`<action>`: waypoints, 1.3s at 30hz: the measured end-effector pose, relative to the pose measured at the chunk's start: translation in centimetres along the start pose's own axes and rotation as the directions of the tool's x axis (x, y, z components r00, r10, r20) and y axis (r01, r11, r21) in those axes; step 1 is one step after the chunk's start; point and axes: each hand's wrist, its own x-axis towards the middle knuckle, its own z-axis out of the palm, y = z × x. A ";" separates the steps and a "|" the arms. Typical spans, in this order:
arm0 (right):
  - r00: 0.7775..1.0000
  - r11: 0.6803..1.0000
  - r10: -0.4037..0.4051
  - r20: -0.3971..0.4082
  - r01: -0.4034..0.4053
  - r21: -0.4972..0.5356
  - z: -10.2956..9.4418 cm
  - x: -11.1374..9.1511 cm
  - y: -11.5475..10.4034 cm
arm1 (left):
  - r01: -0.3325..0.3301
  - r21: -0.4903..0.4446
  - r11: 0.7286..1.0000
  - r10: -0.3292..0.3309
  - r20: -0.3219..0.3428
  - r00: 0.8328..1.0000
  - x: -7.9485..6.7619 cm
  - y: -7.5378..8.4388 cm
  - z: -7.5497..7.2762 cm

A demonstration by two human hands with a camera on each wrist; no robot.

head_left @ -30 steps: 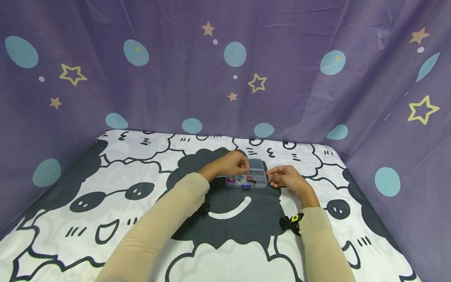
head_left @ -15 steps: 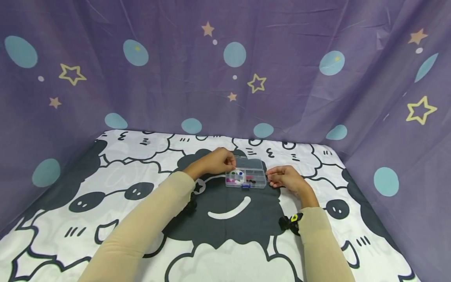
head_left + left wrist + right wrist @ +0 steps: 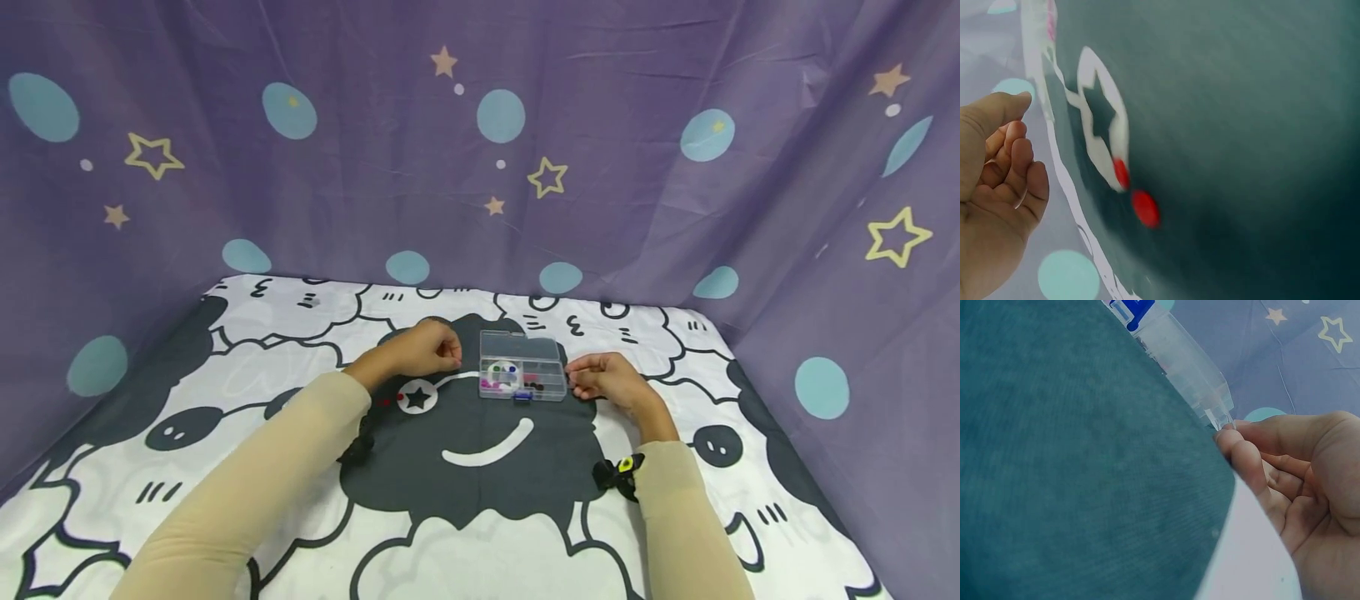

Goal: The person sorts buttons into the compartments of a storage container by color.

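A clear plastic compartment box (image 3: 546,388) with a blue latch (image 3: 522,397) stands on the printed cloth, its lid (image 3: 517,344) tipped back. Small pink, dark and other coloured pieces lie in its compartments. My right hand (image 3: 618,385) pinches the box's right corner between thumb and fingertips, also seen in the right wrist view. To the left of the box, my left hand (image 3: 427,347) hovers over the cloth with fingers loosely bent; nothing shows between them in the left wrist view. Two small red round pieces (image 3: 1146,208) lie beside the printed star circle.
The cloth (image 3: 480,483) with sheep drawings covers the whole surface. A purple curtain (image 3: 615,208) with stars and dots hangs behind and at both sides. A black band with a yellow piece (image 3: 626,467) is at the right wrist.
My left hand has moved left from over the box to beside it, uncovering the compartments and lid. The red pieces have come into sight. My right hand stays at the box's corner.
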 end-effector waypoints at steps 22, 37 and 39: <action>1.000 1.000 -0.011 0.012 0.010 0.027 -0.2 -0.2 0.0 | 0.069 0.023 0.997 -0.070 0.028 0.997 -5.6 -3.6 -1.6; 1.000 1.000 -0.005 0.014 0.005 0.017 -0.2 -0.1 0.0 | 0.125 0.013 0.992 -0.125 0.120 0.985 -8.8 -4.4 -1.9; 1.000 1.000 -0.007 0.014 0.007 0.020 -0.2 -0.1 0.0 | 0.115 0.003 0.993 -0.115 0.120 0.986 -9.2 -4.4 -1.9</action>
